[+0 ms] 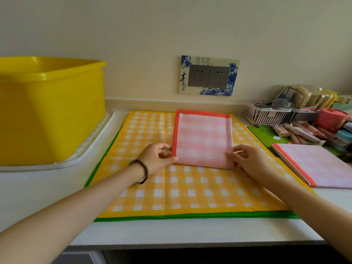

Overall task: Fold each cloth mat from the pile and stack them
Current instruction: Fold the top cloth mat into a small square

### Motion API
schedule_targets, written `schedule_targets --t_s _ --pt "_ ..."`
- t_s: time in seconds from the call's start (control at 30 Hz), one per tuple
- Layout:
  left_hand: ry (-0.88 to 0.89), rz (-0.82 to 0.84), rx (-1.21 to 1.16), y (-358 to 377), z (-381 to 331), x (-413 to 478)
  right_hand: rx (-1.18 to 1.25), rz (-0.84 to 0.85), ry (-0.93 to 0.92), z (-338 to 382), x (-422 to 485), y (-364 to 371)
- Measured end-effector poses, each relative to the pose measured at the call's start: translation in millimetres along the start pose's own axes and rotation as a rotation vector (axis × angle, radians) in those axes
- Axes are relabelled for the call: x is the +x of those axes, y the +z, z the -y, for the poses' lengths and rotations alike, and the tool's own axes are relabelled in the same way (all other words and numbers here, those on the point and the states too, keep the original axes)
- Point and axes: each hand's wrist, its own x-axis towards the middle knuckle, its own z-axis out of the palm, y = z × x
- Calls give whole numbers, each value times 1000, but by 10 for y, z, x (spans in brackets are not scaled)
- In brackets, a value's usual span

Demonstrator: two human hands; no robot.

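- Left hand and right hand pinch near corners of folded pink mat, lying on yellow mat.
- Step: folding finished, likely.
- Next: carry it onto folded pink stack, right; align edges.

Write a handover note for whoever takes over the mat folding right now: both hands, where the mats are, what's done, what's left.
Left hand pinches the near left corner of the centre pink mat; right hand pinches its near right corner.
That mat is folded and lies on the yellow checked mat, spread flat over a green mat showing only its edge.
Done: another folded pink mat lies at the right.
Left: probably stack the centre one on it, then fold yellow and green.
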Motion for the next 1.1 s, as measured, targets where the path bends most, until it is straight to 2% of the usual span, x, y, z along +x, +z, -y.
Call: schedule_targets --t_s 0.17,0.37,0.47,0.57,0.63,0.73,0.9,1.1 --pt "-73 -60 54 76 -1 98 -91 3 96 59 91 40" --pt "-75 -91 260 126 -50 93 -106 -22 118 73 148 72" --pt "124 -97 427 126 -76 32 -144 -66 71 40 144 92" --pt "343 43 510 87 -173 -92 -287 -100 -149 15 17 139" --pt "395 176 652 85 -225 -178 -364 -26 -320 72 -104 169" --pt "337 362 769 97 -220 -256 -461 210 -490 190 -253 221" --pt "301 441 792 95 -193 -272 -503 447 -452 258 -373 362" --pt "330 432 768 93 -133 -287 -611 533 -442 244 -392 378"
